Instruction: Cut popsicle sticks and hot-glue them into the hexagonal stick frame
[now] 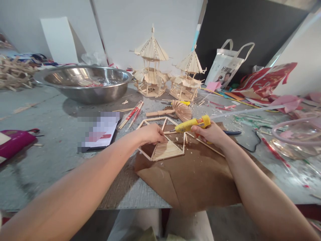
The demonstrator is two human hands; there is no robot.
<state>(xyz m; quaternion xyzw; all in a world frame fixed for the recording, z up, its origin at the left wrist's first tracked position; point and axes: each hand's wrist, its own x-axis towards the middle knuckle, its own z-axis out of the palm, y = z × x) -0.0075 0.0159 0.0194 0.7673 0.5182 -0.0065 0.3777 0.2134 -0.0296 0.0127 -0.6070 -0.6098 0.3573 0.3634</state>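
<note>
A yellow hot glue gun (187, 125) is gripped in my right hand (207, 134), its nozzle pointing left. Under its tip lies a six-sided frame of thin wooden sticks (164, 122), one triangular section (168, 150) filled with parallel sticks. My left hand (154, 134) is over the frame's left middle, fingers pinched at the top of that filled section. Whatever sits between those fingertips is too small to make out. Beneath the frame is a sheet of brown paper (198, 180).
Two stick pagoda models (151, 75) stand at the back. Left are a steel bowl (85, 95), a phone (102, 130) and a magenta tool (17, 142). A folding fan (182, 110) and stick packets (131, 115) lie beyond the frame; a white bag (223, 65) and plastic scraps lie right.
</note>
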